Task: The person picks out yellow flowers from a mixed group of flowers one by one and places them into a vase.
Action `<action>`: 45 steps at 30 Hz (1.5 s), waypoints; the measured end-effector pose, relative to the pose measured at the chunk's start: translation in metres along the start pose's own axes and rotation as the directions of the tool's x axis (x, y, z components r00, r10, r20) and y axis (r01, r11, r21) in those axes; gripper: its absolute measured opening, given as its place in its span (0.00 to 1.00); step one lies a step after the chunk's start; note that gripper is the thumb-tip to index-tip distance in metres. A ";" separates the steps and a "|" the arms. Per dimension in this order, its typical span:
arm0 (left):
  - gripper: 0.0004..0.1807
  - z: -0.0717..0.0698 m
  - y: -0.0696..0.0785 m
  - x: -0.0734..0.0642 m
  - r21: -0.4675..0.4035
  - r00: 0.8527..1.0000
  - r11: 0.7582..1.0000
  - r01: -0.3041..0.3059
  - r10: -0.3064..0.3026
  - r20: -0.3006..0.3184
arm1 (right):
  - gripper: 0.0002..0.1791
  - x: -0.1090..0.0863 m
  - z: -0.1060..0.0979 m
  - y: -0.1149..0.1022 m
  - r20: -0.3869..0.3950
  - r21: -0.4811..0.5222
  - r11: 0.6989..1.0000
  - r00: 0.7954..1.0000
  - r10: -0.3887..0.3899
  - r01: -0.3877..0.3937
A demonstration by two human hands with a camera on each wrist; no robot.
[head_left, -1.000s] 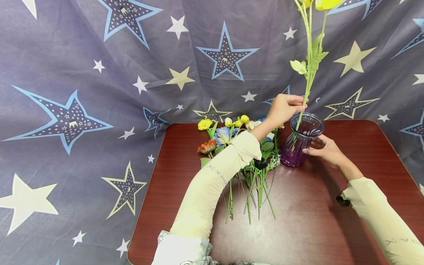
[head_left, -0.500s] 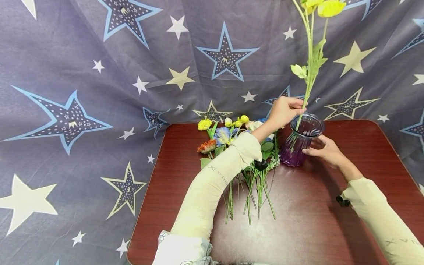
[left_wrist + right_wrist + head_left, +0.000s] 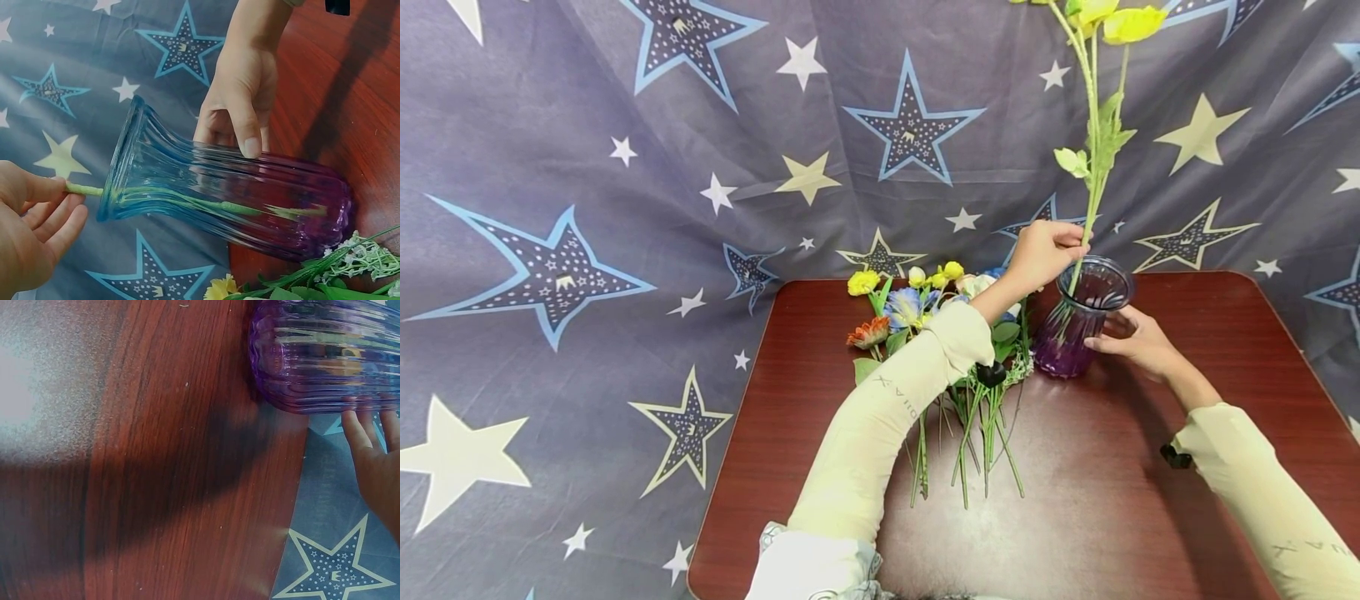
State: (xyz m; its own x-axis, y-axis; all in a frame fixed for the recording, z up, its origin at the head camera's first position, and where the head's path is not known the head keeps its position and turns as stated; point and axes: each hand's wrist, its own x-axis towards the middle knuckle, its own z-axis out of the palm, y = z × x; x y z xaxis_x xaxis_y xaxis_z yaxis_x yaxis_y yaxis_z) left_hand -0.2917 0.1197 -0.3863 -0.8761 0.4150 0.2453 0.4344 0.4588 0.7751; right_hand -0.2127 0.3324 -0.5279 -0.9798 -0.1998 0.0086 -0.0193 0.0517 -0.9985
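Note:
In the head view my left hand (image 3: pixel 1043 252) pinches the green stem of a tall yellow flower (image 3: pixel 1133 25) just above the vase's mouth. Leaves sprout partway up, and the topmost blooms are cut off by the frame edge. The stem's lower end stands inside a ribbed glass vase (image 3: pixel 1066 354), bluish at the flared rim and purple at the base. From the right side my right hand (image 3: pixel 1141 343) holds the vase, thumb on the near side and fingers behind. Through the glass, the left wrist view shows the stem (image 3: pixel 231 207) reaching into the purple part.
Left of the vase lies a pile of artificial flowers, with a blue bloom (image 3: pixel 904 308), an orange bloom (image 3: pixel 869 332) and several stems pointing toward the near side. All stand on a reddish-brown table (image 3: pixel 1075 500). A star-patterned cloth (image 3: pixel 700 208) hangs behind it.
The yellow flower first sank a little, then its top leaned left. My left hand shifted only slightly with the stem. The right hand and the vase stayed where they were.

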 end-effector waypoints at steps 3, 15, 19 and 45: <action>0.12 0.001 -0.002 0.000 0.015 1.000 1.000 0.019 -0.019 -0.001 | 0.34 -0.001 0.000 -0.001 -0.004 -0.018 1.000 1.000 0.010 -0.011; 0.12 0.003 -0.005 0.000 0.042 0.999 0.999 0.032 -0.032 -0.013 | 0.35 0.000 -0.002 0.001 -0.001 -0.049 0.999 1.000 0.018 -0.018; 0.13 0.002 -0.006 0.000 0.031 0.999 0.999 0.033 -0.032 -0.015 | 0.36 0.000 -0.002 0.001 -0.002 -0.044 0.999 1.000 0.014 -0.014; 0.12 0.003 -0.010 0.001 -0.012 0.998 0.998 0.054 -0.054 -0.013 | 0.37 0.000 0.000 0.001 -0.005 -0.026 1.000 1.000 0.016 -0.016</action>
State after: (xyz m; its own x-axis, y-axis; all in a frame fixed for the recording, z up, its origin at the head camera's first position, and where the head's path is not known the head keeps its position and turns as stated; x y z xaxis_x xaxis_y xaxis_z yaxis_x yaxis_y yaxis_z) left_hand -0.2960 0.1176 -0.3951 -0.9010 0.3791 0.2107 0.3839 0.4709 0.7942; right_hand -0.2122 0.3326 -0.5290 -0.9809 -0.1944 -0.0066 -0.0091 0.0800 -0.9968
